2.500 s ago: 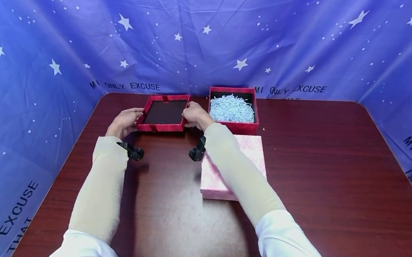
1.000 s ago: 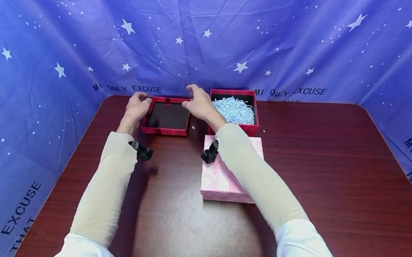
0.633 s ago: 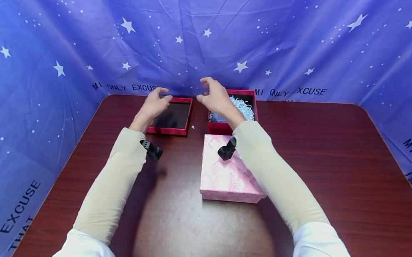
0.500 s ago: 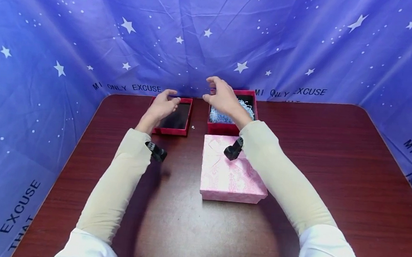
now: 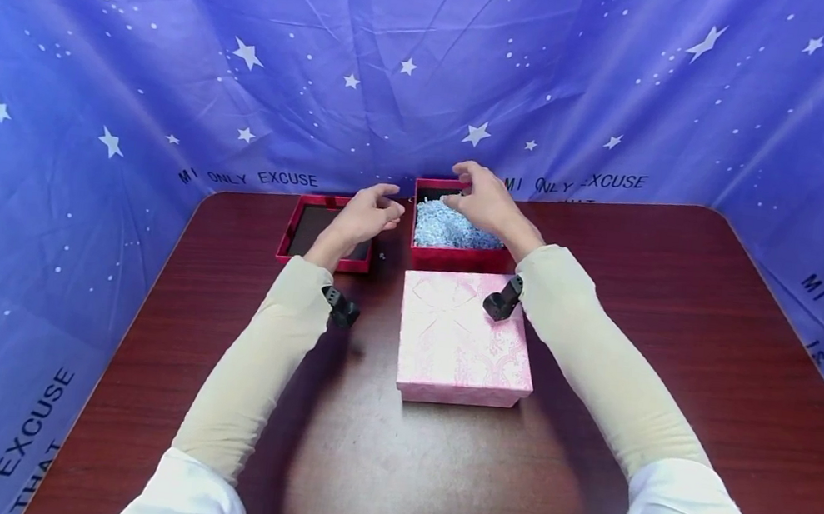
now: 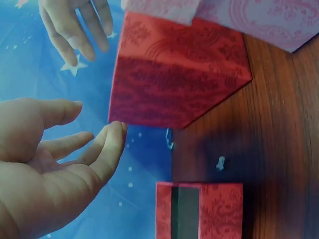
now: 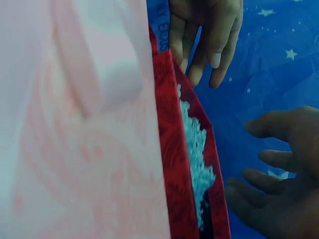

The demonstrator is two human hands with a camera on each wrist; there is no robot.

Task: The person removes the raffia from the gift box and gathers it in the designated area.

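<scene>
Nearest on the tabletop [image 5: 677, 318] lies a pink box [image 5: 460, 337]; just behind it stands the open red box [image 5: 457, 255], stuffed with pale paper shreds [image 5: 453, 226]. Beyond, the left hand [image 5: 367, 215] and right hand [image 5: 486, 202] hover at its sides, each grip loosely spread and holding nothing. The box looks light and stiff-walled, best taken by its opposite sides.

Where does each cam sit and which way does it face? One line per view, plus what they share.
Head: looks forward and down on the table; shows both sleeved arms, left hand, right hand.
Left wrist: looks past the open left hand at the red box side and the red lid.
Right wrist: looks along the pink box at the red box's paper shreds; both hands show.
Shared: red box, pink box, both hands.
</scene>
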